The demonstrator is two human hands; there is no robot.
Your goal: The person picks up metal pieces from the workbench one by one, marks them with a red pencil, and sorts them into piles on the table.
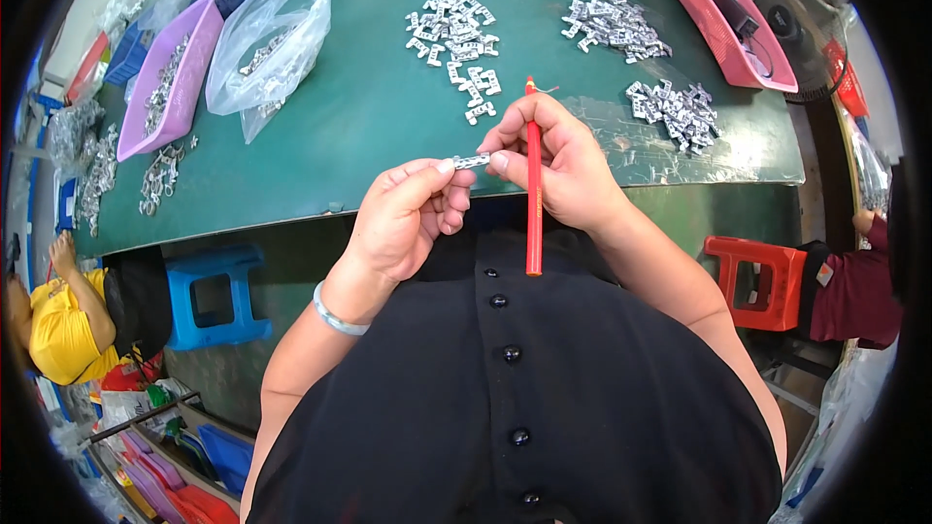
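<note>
Small flat metal bracket (472, 162) pinched between left hand (406, 218) and right hand (563, 169) fingertips; right also closed around smooth red pencil (533, 184). Far left: lilac tray (199, 48) and clear plastic bag (272, 33), both holding metal parts.

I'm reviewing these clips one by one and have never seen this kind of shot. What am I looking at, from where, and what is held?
One picture, taken by a wide camera on a person's head looking down, so edges bend. No machine: two bare hands. The left hand and right hand pinch a small silver metal part between them; the right also holds a red pencil. Ahead is a green table with piles of similar metal parts, a clear plastic bag, a purple tray and a pink tray.
</note>
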